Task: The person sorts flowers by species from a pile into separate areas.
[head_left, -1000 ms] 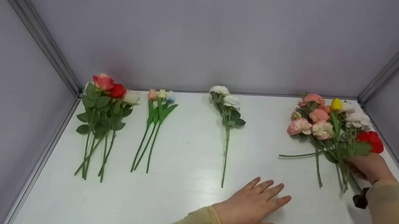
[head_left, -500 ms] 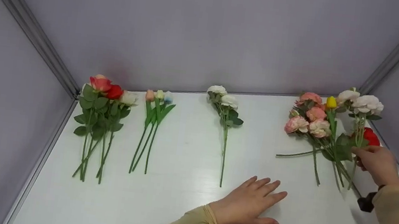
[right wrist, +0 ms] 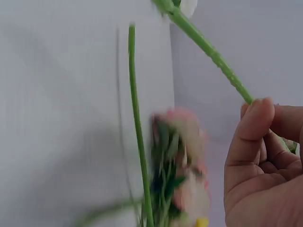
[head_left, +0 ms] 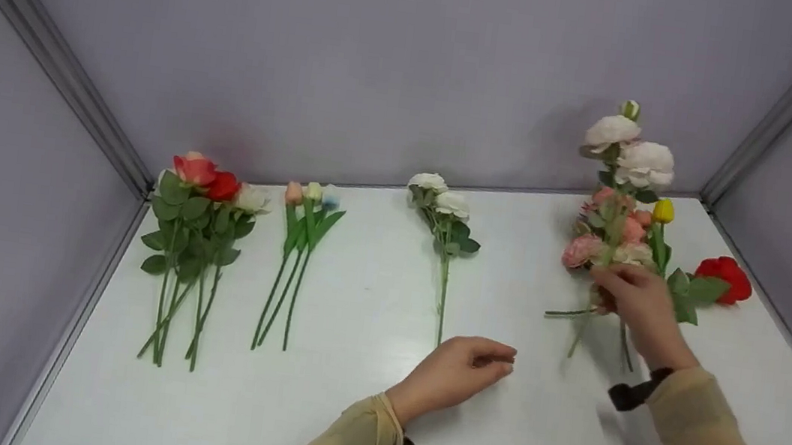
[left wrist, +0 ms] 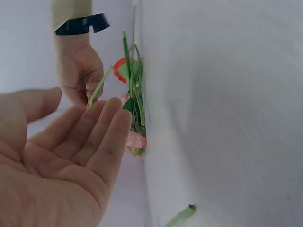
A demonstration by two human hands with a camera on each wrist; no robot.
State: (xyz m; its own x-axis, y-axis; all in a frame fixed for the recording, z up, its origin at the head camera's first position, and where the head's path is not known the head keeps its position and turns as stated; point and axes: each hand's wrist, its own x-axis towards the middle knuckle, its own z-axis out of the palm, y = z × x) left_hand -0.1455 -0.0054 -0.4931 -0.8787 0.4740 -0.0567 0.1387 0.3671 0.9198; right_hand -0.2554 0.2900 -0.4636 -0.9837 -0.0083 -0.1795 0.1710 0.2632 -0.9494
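Observation:
My right hand (head_left: 639, 305) pinches the green stem of a pale white peony (head_left: 645, 164) with two blooms and a bud, raised upright in front of the back wall. In the right wrist view the stem (right wrist: 208, 47) runs into the thumb and fingertips. Behind it lie pink peonies (head_left: 581, 251), partly hidden by that hand, and a yellow tulip (head_left: 663, 211). My left hand (head_left: 451, 373) holds nothing, its fingers loosely bent, palm turned up in the left wrist view. Under its fingertips side is the stem end of a white peony (head_left: 453, 204) lying mid-table.
A red rose (head_left: 725, 280) lies at the right. Three tulips (head_left: 303, 230) lie left of the middle, and a bunch of roses (head_left: 195, 228) is at the far left. Grey walls enclose the white table (head_left: 344, 398) on the back and sides.
My right hand has lifted the pale peony out of the right-hand pile and carried it left and up. My left hand has drawn back slightly left, its spread fingers now loosely bent.

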